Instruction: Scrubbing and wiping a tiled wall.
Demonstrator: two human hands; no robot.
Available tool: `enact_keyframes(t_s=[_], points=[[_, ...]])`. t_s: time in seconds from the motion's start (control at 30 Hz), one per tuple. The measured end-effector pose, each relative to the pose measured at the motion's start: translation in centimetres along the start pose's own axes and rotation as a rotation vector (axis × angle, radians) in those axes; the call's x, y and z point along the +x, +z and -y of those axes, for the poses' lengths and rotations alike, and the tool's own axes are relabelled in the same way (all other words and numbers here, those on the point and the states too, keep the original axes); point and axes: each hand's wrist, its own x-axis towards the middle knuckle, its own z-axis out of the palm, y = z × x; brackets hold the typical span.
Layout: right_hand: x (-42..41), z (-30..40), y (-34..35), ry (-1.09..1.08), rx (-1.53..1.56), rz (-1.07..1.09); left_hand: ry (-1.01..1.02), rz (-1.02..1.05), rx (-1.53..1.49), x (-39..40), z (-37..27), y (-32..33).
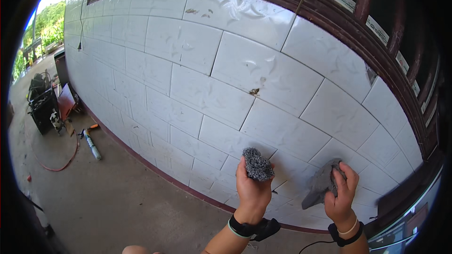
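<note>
In my left hand (253,192) rests a ball of steel wool scourer (259,165), held with the fingers curled behind it. My right hand (342,192) grips a crumpled grey cloth (323,183), which hangs down to the left of the fingers. Both hands are in front of a wall of white glazed tiles (282,120). Whether the cloth touches the tiles, I cannot tell. A brown smudge (254,92) marks a tile joint above my left hand, and fainter brown stains (192,11) show on a tile higher up.
A dark wooden window frame (339,24) with bars runs along the top and right. On the concrete floor (116,190) lie a spray can (92,144), an orange-handled tool (92,127) and a red hose (58,170). A black crate (43,109) stands at left. A plug (79,46) hangs by its cord.
</note>
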Motion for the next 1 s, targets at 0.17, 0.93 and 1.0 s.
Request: enact_keyframes(t_s=[0.17, 0.93, 1.0], points=[[13.3, 0.5, -1.3, -0.108, -0.243, -0.179, 0.300, -0.088, 0.084, -5.2, -5.9, 9.6], [26.1, 11.7, 10.3, -0.626, -0.171, 0.759, 0.999, -1.084, 0.177, -54.3, -25.3, 20.5], [25.8, 9.1, 8.6, -0.848, -0.268, 0.600, 1.057, -1.159, 0.201, -57.9, -27.2, 21.3]])
